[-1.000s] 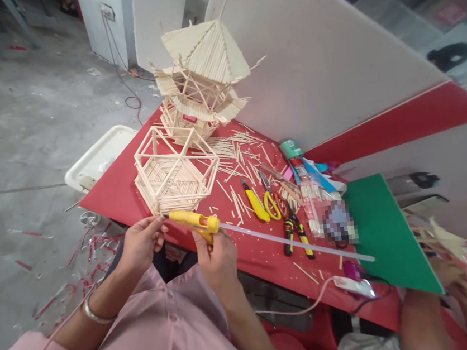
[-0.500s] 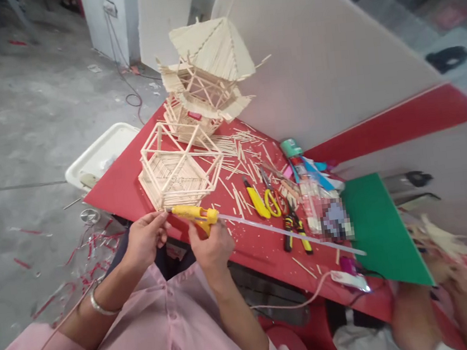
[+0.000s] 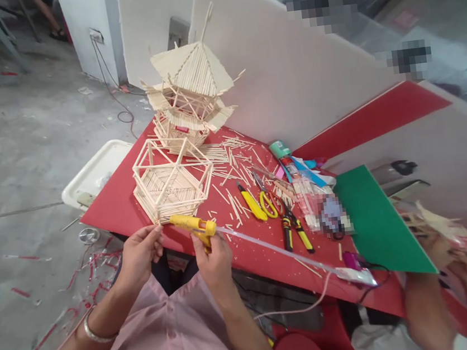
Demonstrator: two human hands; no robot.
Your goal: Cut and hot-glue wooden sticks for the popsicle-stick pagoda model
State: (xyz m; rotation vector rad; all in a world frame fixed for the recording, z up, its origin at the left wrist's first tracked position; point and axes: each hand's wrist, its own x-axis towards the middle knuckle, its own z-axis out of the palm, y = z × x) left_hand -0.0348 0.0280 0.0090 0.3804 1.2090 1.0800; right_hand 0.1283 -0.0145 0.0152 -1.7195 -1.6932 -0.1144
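Grips a yellow glue gun (image 3: 192, 224) by its handle in the right hand (image 3: 216, 261) and pinches the left hand's (image 3: 139, 256) fingertips together at the near corner of a hexagonal stick frame (image 3: 171, 190), standing on the red table's (image 3: 111, 211) left side. Risks a burn by pointing the gun's front end at the left fingertips, just beside; risks snagging the pliers (image 3: 292, 218) by swinging the long glue stick (image 3: 262, 245), jutting out to the right. Cannot tell trigger pressure, hidden by the right hand, or any sliver within the left pinch, too small to make out; loses the glue stick's right end against a white power strip (image 3: 357, 276).
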